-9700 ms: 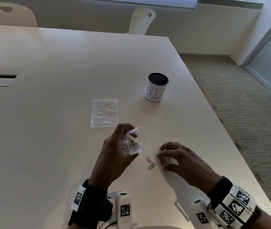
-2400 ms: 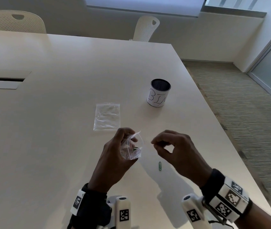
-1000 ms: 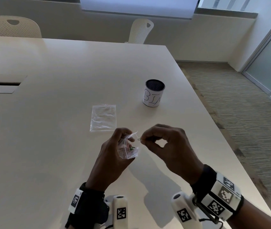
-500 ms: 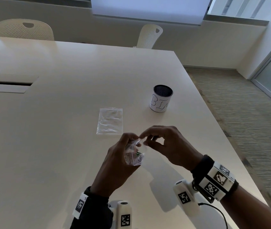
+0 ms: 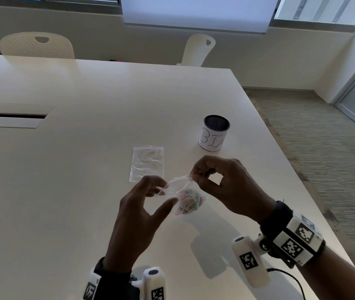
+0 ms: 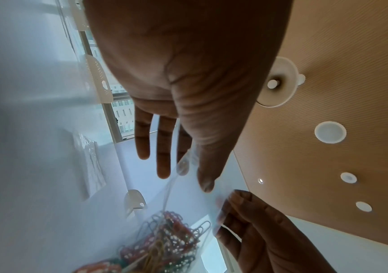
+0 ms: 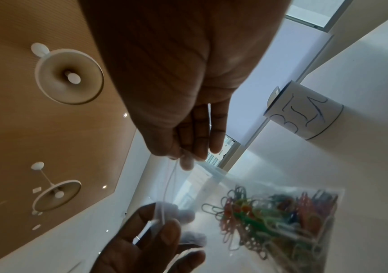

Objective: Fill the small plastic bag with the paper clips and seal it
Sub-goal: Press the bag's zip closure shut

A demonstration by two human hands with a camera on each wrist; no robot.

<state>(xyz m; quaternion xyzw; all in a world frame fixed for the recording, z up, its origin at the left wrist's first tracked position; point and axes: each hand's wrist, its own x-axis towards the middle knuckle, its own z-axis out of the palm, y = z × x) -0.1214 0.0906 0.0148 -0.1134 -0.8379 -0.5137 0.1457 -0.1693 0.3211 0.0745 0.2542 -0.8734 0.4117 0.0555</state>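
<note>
A small clear plastic bag (image 5: pixel 190 199) hangs above the table between both hands, with a bunch of coloured paper clips (image 7: pixel 270 212) in its lower part. Its mouth (image 5: pixel 178 180) gapes open in a narrow slit. My left hand (image 5: pixel 163 194) pinches the left end of the mouth between thumb and fingers. My right hand (image 5: pixel 194 177) pinches the right end. The left wrist view shows the clips (image 6: pixel 165 240) through the film below my left hand (image 6: pixel 195 173). The right wrist view shows my right hand (image 7: pixel 183 157) on the bag's top edge.
A second clear bag (image 5: pixel 147 163) lies flat on the white table (image 5: pixel 75 191) just beyond my hands. A white can marked BIN (image 5: pixel 214 134) stands further back right. The table's right edge runs close past my right forearm. Two chairs stand at the far side.
My right hand brought a clip to the bag, then took hold of the mouth's right end. My left hand went from cupping the bag to pinching its left end.
</note>
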